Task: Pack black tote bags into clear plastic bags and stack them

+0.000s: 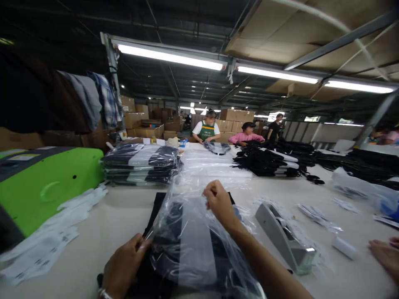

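In front of me lies a clear plastic bag [168, 249] with a folded dark garment [170, 224] inside, a white paper strip [198, 245] running down its middle. My left hand [126, 259] pinches the bag's left edge between thumb and fingers. Near the bag's far end, my right hand [220, 203] is closed on the loose plastic, its fingers curled. Black cloth [149, 286] shows under the bag, partly covered by it and by my left hand.
Bagged garments [141, 164] are stacked behind, beside flat plastic bags [215, 166]. Left stands a green machine [75, 178] with white labels [46, 245]. A grey tape dispenser [283, 236] and dark garments [264, 160] lie right. Another person's hand [385, 255] rests at the right edge.
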Demonstrator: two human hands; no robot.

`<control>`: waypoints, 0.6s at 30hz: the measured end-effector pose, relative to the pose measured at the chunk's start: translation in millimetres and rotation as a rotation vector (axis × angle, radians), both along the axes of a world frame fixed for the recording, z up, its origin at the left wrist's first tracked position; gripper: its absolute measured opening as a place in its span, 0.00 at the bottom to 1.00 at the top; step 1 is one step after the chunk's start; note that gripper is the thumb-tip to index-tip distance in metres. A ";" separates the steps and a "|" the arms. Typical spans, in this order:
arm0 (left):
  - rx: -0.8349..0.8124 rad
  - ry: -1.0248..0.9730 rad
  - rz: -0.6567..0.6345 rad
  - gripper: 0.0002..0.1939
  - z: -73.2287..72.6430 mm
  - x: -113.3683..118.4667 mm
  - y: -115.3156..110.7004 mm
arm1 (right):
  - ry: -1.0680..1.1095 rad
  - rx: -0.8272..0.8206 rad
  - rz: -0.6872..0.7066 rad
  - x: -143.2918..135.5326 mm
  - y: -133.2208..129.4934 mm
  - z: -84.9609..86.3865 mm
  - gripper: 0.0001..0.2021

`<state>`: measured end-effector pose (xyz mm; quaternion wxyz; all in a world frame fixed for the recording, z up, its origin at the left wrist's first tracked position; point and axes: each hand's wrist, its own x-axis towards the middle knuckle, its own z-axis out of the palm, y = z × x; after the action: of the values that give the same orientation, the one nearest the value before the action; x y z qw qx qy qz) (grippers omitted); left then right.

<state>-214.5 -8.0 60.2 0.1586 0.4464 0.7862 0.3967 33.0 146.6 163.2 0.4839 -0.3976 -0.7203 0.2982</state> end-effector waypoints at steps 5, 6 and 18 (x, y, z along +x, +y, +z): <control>0.439 0.266 -0.029 0.37 30.2 24.6 -27.7 | -0.321 0.244 -0.029 -17.2 -7.9 1.6 0.05; 0.499 0.300 -0.082 0.40 39.0 36.4 -28.9 | -0.387 0.274 0.006 -22.9 -13.9 0.9 0.06; 0.133 0.821 -0.078 0.13 53.9 2.2 10.1 | -1.087 0.368 0.123 -14.6 -63.9 -6.4 0.10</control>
<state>-212.2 2.2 114.1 -0.1824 0.6061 0.7394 0.2294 18.4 82.6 156.8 0.0872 -0.3605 -0.9272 -0.0514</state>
